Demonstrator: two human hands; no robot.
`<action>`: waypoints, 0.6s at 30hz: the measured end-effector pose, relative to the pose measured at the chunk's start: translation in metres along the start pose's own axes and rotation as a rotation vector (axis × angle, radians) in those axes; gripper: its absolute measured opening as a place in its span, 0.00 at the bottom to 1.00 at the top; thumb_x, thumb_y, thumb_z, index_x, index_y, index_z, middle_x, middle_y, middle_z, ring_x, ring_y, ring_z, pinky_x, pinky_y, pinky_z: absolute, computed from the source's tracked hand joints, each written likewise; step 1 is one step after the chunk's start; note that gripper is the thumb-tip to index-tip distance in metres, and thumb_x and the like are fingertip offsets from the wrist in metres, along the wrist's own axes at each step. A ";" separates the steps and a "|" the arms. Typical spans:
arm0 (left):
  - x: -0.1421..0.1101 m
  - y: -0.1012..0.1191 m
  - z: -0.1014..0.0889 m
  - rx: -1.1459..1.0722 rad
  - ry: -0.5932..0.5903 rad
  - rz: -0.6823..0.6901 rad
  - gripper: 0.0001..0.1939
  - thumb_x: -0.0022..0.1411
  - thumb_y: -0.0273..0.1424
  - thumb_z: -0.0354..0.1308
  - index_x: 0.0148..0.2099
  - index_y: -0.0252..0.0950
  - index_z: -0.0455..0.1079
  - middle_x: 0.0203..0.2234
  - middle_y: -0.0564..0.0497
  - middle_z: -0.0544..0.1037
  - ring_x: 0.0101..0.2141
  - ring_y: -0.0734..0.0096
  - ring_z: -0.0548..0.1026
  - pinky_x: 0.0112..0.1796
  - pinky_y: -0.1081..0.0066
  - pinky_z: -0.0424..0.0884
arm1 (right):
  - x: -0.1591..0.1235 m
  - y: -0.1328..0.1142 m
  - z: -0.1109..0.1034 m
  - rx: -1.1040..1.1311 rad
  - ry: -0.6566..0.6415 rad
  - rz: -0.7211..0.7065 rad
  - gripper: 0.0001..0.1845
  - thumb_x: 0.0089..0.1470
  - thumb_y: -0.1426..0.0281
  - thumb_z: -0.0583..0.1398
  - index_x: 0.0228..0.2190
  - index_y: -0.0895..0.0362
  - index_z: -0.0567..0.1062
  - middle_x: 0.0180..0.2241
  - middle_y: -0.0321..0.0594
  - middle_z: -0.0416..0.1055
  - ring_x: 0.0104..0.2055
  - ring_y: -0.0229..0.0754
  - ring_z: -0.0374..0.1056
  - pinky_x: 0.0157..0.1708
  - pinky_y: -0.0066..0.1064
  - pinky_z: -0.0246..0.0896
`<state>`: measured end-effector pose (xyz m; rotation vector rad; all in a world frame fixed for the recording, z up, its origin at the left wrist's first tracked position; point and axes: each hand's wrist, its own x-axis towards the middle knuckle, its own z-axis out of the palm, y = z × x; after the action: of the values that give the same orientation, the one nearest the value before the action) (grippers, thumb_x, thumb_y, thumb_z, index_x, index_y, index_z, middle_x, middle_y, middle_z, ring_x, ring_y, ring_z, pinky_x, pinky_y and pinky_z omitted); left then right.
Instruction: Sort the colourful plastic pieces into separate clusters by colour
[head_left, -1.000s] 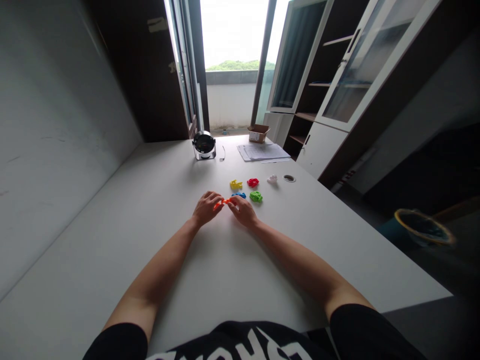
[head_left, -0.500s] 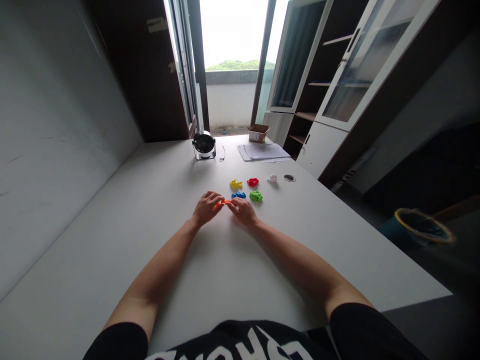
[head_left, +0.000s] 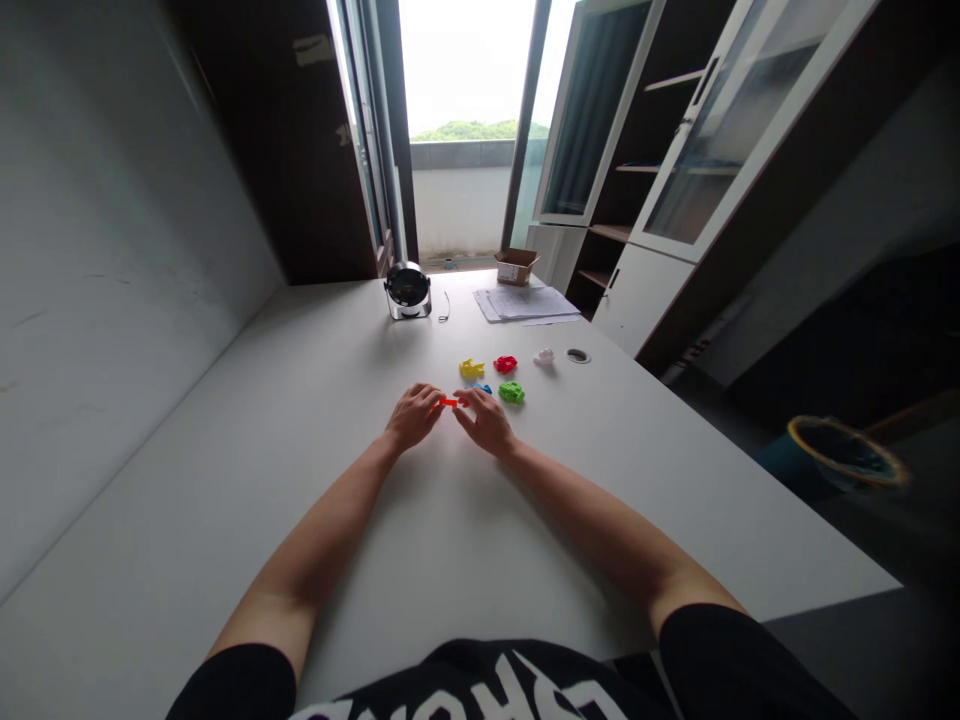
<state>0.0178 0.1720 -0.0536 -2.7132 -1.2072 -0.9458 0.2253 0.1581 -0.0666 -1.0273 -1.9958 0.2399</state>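
A small orange plastic piece (head_left: 449, 402) is between my two hands, just above or on the white table. My left hand (head_left: 415, 415) pinches its left end with thumb and fingertips. My right hand (head_left: 486, 420) has its thumb and forefinger closed round the right end, though the exact contact is too small to see. Right behind my right fingers lies a blue plastic piece (head_left: 480, 388), partly covered by them. A green piece (head_left: 512, 392) rests to the right of that hand. Farther back are a yellow piece (head_left: 471, 368), a red piece (head_left: 505, 364) and a white piece (head_left: 544, 357).
On the white table (head_left: 315, 400) a round black lamp-like device (head_left: 408, 288) stands at the back, with a short cord (head_left: 445, 308) beside it. Papers (head_left: 529, 304) and an open cardboard box (head_left: 516, 267) lie back right. A round cable hole (head_left: 578, 356) is near the right edge.
The orange piece has turned and now lies more level, with less of it showing beside my left fingers. My right fingers have shifted slightly and cover more of the blue piece.
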 end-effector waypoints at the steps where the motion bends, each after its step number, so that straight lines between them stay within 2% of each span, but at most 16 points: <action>1: 0.000 0.000 0.000 -0.003 -0.003 0.000 0.11 0.72 0.33 0.48 0.48 0.40 0.71 0.43 0.46 0.76 0.48 0.60 0.70 0.50 0.55 0.69 | 0.000 -0.001 0.000 -0.008 -0.007 -0.013 0.12 0.64 0.64 0.56 0.48 0.53 0.73 0.40 0.43 0.73 0.44 0.47 0.68 0.48 0.40 0.62; 13: 0.000 0.000 0.000 -0.037 -0.026 0.005 0.11 0.72 0.34 0.47 0.46 0.40 0.71 0.44 0.46 0.76 0.49 0.60 0.70 0.50 0.56 0.69 | 0.000 0.002 -0.001 -0.064 -0.044 -0.060 0.12 0.61 0.65 0.60 0.46 0.51 0.73 0.44 0.44 0.71 0.48 0.50 0.66 0.51 0.43 0.61; 18: 0.000 -0.005 0.002 -0.033 -0.005 -0.019 0.12 0.71 0.34 0.49 0.52 0.41 0.71 0.45 0.46 0.76 0.50 0.58 0.69 0.52 0.55 0.69 | 0.008 0.014 -0.012 -0.119 0.035 -0.037 0.10 0.60 0.64 0.60 0.43 0.52 0.73 0.43 0.45 0.71 0.48 0.50 0.66 0.52 0.43 0.61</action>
<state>0.0157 0.1757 -0.0566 -2.7355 -1.2309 -0.9703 0.2403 0.1707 -0.0621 -1.0607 -2.0152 0.0832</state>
